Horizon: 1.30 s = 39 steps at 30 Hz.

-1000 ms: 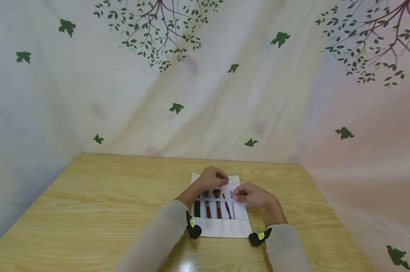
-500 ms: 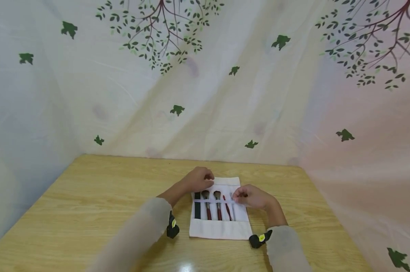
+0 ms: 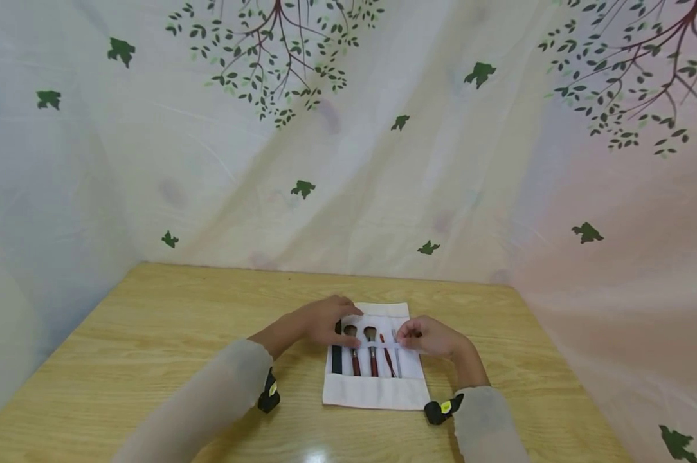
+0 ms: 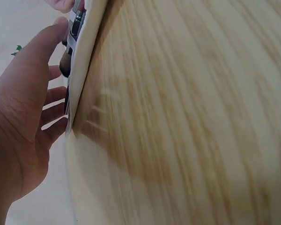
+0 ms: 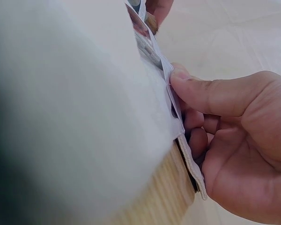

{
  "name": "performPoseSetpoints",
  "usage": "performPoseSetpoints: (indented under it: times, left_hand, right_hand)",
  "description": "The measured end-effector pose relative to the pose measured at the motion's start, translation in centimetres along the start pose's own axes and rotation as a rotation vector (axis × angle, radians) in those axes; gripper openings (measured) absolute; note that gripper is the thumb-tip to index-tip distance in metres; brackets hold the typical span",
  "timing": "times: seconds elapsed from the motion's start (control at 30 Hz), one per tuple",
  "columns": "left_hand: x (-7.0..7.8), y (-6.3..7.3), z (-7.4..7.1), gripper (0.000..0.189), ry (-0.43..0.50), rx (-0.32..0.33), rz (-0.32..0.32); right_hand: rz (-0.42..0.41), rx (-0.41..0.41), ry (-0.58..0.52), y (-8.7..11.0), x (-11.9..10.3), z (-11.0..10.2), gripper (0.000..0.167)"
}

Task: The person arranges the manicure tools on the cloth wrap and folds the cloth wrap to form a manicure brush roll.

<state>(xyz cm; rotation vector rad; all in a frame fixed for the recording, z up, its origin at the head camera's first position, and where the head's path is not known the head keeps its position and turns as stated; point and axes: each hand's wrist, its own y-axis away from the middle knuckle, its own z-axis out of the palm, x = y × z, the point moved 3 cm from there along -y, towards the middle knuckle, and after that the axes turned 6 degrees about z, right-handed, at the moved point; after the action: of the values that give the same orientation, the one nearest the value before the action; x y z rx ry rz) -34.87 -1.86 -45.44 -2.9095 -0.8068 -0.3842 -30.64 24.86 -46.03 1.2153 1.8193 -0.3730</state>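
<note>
A white cloth brush roll (image 3: 377, 390) lies unrolled on the wooden table. Across it runs a white elastic band (image 5: 159, 54), with two dark-bristled brushes (image 3: 373, 355), a thin red tool (image 3: 388, 357), a slim silver tool (image 3: 398, 361) and a flat black piece (image 3: 337, 360) tucked under it. My right hand (image 3: 432, 335) pinches the band near the roll's right edge between thumb and curled fingers. Over the roll's left side, my left hand (image 3: 328, 320) is spread, thumb close to the band by the left brush (image 3: 355, 360) and fingers at the upper left edge (image 4: 77, 79).
The wooden table (image 3: 209, 308) extends around the roll on all sides. A pale curtain (image 3: 348, 161) printed with leaves and birds hangs behind it and down both sides. Black wrist cameras (image 3: 439, 411) sit on both sleeves.
My left hand has moved left from above the roll's middle, then lowered toward its left side with fingers and thumb spreading apart. The right hand keeps its pinch on the band.
</note>
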Motion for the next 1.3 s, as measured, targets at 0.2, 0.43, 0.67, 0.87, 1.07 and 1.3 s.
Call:
performPoseSetpoints:
  times: [0.2, 0.43, 0.67, 0.87, 1.07, 1.3]
  left_hand:
    - [-0.2, 0.8, 0.4, 0.079, -0.038, -0.022, -0.022]
    - [-0.3, 1.2, 0.4, 0.099, -0.034, -0.063, -0.056]
    - [0.0, 1.6, 0.2, 0.107, -0.044, -0.067, -0.07]
    - [-0.3, 2.3, 0.3, 0.109, -0.051, -0.049, -0.098]
    - [-0.5, 2.8, 0.3, 0.11, -0.084, -0.03, -0.124]
    - [-0.6, 3.7, 0.2, 0.108, -0.094, 0.012, -0.146]
  right_hand:
    - [0.016, 0.009, 0.024, -0.1, -0.2, 0.1, 0.007]
    - [0.023, 0.041, 0.053, -0.3, -1.1, 0.0, 0.009]
    - [-0.007, 0.074, 0.172, -0.6, -3.2, 0.0, 0.012]
    - [-0.049, 0.039, 0.35, -0.9, -4.6, 1.3, 0.016]
    - [-0.062, 0.079, 0.5, -1.0, -5.3, 2.9, 0.031]
    - [0.036, 0.131, 0.738, -0.3, -6.2, 4.5, 0.049]
